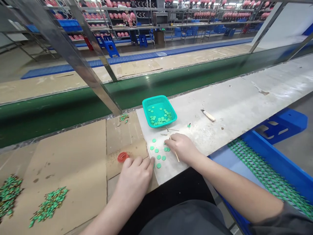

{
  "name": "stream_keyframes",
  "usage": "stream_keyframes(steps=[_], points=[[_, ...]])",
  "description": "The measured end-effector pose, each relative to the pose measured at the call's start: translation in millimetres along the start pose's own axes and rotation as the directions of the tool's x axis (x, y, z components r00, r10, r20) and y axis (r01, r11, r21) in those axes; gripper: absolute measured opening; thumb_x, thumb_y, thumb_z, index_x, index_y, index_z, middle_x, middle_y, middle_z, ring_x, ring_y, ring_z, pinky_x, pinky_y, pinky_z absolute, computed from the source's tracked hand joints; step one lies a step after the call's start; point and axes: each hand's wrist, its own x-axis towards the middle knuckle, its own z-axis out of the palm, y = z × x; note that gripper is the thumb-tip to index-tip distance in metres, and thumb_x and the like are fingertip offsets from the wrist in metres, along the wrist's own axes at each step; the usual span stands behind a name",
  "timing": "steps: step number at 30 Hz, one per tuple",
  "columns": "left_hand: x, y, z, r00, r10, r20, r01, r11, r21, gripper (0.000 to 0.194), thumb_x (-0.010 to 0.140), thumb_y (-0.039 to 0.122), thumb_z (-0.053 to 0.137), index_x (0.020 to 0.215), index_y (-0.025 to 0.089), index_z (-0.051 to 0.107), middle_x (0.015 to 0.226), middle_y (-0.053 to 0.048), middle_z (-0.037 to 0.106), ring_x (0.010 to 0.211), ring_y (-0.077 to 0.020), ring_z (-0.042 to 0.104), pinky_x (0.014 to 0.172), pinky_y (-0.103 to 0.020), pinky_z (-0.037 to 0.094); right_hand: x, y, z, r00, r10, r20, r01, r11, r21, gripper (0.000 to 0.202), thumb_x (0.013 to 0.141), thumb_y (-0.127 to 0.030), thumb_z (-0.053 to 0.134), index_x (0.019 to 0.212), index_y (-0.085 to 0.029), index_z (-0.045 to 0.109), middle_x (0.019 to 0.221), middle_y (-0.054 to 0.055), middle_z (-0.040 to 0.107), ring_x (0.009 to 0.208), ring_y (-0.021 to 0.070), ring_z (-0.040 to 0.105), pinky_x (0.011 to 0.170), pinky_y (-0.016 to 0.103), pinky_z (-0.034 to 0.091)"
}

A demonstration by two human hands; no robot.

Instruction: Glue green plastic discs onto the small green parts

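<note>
My right hand (184,147) is closed round a thin wooden-handled paintbrush (176,156), its dark tip pointing toward the basket. Its fingertips are close to the small green discs (156,150) lying loose on the pale worktop. My left hand (137,171) rests at the edge of the cardboard, palm down, with bent fingers loosely apart and no held object visible. The thumb is beside a disc at the left of the group. Just beyond the left fingers is a small red cap (123,157). A turquoise basket (146,112) with many more discs stands beyond both hands.
Piles of small green-and-brown pieces (50,204) lie on cardboard (83,163) at left, with a smaller heap (124,117) near the metal post. A knife (208,115) is at right. Below, a blue crate (288,173) holds rows of green pieces. A green channel (137,89) runs behind.
</note>
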Motion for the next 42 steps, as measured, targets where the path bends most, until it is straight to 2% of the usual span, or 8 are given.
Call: stream_keyframes(steps=[3, 8, 13, 18, 23, 28, 34, 42], points=[[16.6, -5.3, -6.4, 1.0, -0.031, 0.005, 0.031, 0.999, -0.034, 0.048, 0.098, 0.001, 0.06, 0.133, 0.021, 0.085, 0.094, -0.011, 0.08, 0.092, -0.0324, 0.074, 0.077, -0.044, 0.043, -9.7, 3.8, -2.8, 1.0, -0.012, -0.022, 0.012, 1.0, 0.027, 0.024, 0.109, -0.015, 0.066, 0.106, -0.026, 0.087, 0.089, 0.007, 0.073, 0.088, 0.0275, 0.066, 0.078, 0.039, 0.051], [78.9, -21.7, -5.8, 0.987, -0.154, 0.038, 0.158, 0.98, -0.122, 0.026, 0.11, 0.017, 0.059, 0.107, 0.022, 0.085, 0.102, -0.01, 0.08, 0.098, -0.03, 0.074, 0.081, -0.042, 0.05, -29.3, 8.4, -9.4, 0.99, 0.064, -0.127, -0.051, 0.993, 0.103, 0.028, 0.115, -0.017, 0.059, 0.125, -0.023, 0.085, 0.098, 0.009, 0.078, 0.09, 0.0269, 0.075, 0.083, 0.04, 0.061], [107.3, -29.4, 0.5, 0.983, -0.162, 0.089, 0.177, 0.966, -0.188, 0.015, 0.111, 0.027, 0.073, 0.1, 0.019, 0.078, 0.101, -0.003, 0.079, 0.095, -0.021, 0.073, 0.089, -0.038, 0.06, -44.0, 9.6, -16.5, 0.975, 0.127, -0.181, -0.096, 0.981, 0.171, 0.02, 0.111, -0.013, 0.066, 0.116, -0.02, 0.084, 0.091, 0.006, 0.076, 0.083, 0.0242, 0.075, 0.078, 0.038, 0.062], [73.7, -23.2, -0.5, 0.994, -0.112, 0.019, 0.114, 0.97, -0.216, 0.03, 0.109, 0.021, 0.063, 0.088, 0.025, 0.083, 0.095, -0.007, 0.081, 0.095, -0.0271, 0.072, 0.08, -0.039, 0.054, -44.4, -3.0, -10.7, 0.981, 0.118, -0.152, -0.086, 0.976, 0.2, 0.016, 0.109, -0.014, 0.072, 0.114, -0.023, 0.085, 0.093, 0.006, 0.077, 0.085, 0.0233, 0.076, 0.081, 0.037, 0.063], [22.4, -9.2, 14.7, 0.984, -0.13, -0.126, 0.101, 0.971, -0.215, 0.033, 0.111, 0.022, 0.057, 0.104, 0.025, 0.089, 0.098, -0.01, 0.082, 0.089, -0.0305, 0.07, 0.078, -0.044, 0.055, -31.5, -18.5, 6.1, 0.989, 0.098, -0.113, -0.076, 0.98, 0.185, 0.012, 0.11, -0.021, 0.077, 0.117, -0.024, 0.086, 0.096, 0.008, 0.077, 0.092, 0.0269, 0.077, 0.085, 0.039, 0.062], [-6.7, -5.4, 30.9, 0.967, -0.12, -0.224, 0.052, 0.957, -0.287, 0.031, 0.111, 0.019, 0.061, 0.121, 0.027, 0.089, 0.111, -0.009, 0.088, 0.098, -0.0293, 0.075, 0.088, -0.044, 0.059, -31.5, -28.5, 5.7, 0.993, 0.076, -0.093, -0.057, 0.981, 0.187, 0.015, 0.112, -0.02, 0.072, 0.118, -0.023, 0.085, 0.098, 0.008, 0.076, 0.093, 0.0272, 0.076, 0.085, 0.04, 0.063], [-48.8, -5.3, 23.6, 0.887, -0.284, -0.365, 0.126, 0.907, -0.401, 0.029, 0.119, 0.032, 0.059, 0.128, 0.023, 0.085, 0.11, -0.007, 0.088, 0.097, -0.0245, 0.079, 0.091, -0.039, 0.063, -45.2, -56.1, 4.9, 0.999, -0.026, -0.022, 0.03, 0.976, 0.216, 0.014, 0.112, -0.019, 0.072, 0.119, -0.022, 0.084, 0.097, 0.007, 0.077, 0.09, 0.025, 0.077, 0.084, 0.037, 0.064], [-90.3, 9.8, 17.5, 0.817, -0.461, -0.345, 0.205, 0.792, -0.575, 0.021, 0.117, 0.033, 0.064, 0.11, 0.026, 0.084, 0.103, -0.003, 0.086, 0.085, -0.0193, 0.08, 0.078, -0.031, 0.064, -20.0, -86.9, 26.8, 0.997, -0.053, 0.06, 0.047, 0.995, 0.09, 0.01, 0.11, -0.026, 0.078, 0.111, -0.02, 0.086, 0.095, 0.01, 0.074, 0.087, 0.0277, 0.071, 0.08, 0.041, 0.056]])
